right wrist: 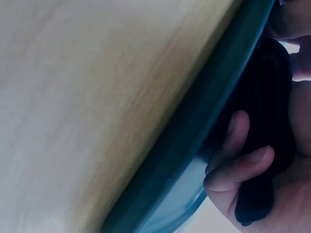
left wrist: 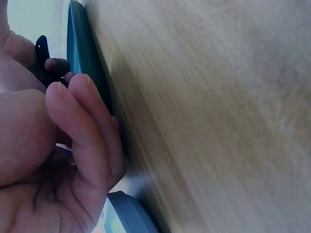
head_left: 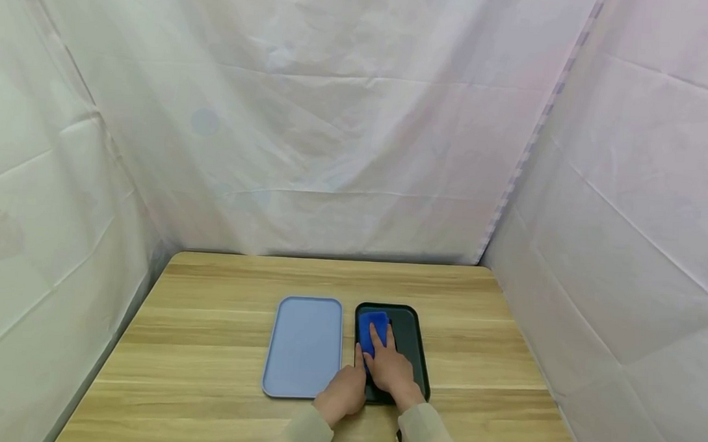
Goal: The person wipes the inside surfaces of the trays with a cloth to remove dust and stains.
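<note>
Right hand (head_left: 391, 368) held the blue cloth (head_left: 366, 325), which lay forward-left of its palm, long axis pointing away, in the dark tray (head_left: 409, 330). Left hand (head_left: 347, 386) lay farther off; its grip could not be told.

blue cloth (head_left: 366, 333) looks matt, dark tray (head_left: 408, 333) smooth plastic.

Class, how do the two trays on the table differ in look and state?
The pale blue tray is light, the dark green tray much darker. The pale blue tray's visible floor is bare; the dark green tray holds a blue pad under the right hand. Both lie flat on the table, with raised rims and rounded corners.
</note>
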`<state>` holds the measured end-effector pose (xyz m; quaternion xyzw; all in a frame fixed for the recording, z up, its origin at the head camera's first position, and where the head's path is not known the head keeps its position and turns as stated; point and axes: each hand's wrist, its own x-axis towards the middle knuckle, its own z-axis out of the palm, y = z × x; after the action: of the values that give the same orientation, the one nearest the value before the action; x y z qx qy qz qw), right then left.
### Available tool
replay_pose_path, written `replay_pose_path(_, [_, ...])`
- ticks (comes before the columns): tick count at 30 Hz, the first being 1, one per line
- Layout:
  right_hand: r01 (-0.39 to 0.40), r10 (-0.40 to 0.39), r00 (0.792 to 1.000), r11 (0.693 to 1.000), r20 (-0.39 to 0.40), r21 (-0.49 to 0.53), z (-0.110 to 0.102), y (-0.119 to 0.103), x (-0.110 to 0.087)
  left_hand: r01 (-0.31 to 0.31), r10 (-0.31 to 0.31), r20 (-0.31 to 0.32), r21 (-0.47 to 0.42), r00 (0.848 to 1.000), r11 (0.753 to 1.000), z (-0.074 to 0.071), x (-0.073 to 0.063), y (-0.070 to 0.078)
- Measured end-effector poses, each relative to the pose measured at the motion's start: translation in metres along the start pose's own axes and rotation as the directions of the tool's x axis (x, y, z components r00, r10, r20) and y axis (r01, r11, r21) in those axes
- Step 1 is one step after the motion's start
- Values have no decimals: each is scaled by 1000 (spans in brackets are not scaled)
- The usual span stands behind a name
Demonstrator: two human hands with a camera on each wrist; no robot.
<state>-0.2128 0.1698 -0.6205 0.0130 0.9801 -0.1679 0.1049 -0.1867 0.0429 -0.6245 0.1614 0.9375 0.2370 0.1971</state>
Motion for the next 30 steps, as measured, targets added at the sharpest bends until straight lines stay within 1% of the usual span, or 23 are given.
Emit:
replay_pose_path(10, [7,-7,1000,1000,-21,-12,1,1,-7,-6,6,-6,-16,1000,1000,-2,0,1])
replay_pose_path(21, [13,-13,1000,1000,-27,-7,2,-2,-17,3,-3,-11,-46,1000,999,-2,-5,2])
replay_pose_path(30, [20,-20,999,1000,-34,-2,4,-1,-24,-5,5,-18,-23,1000,1000,-2,-5,1])
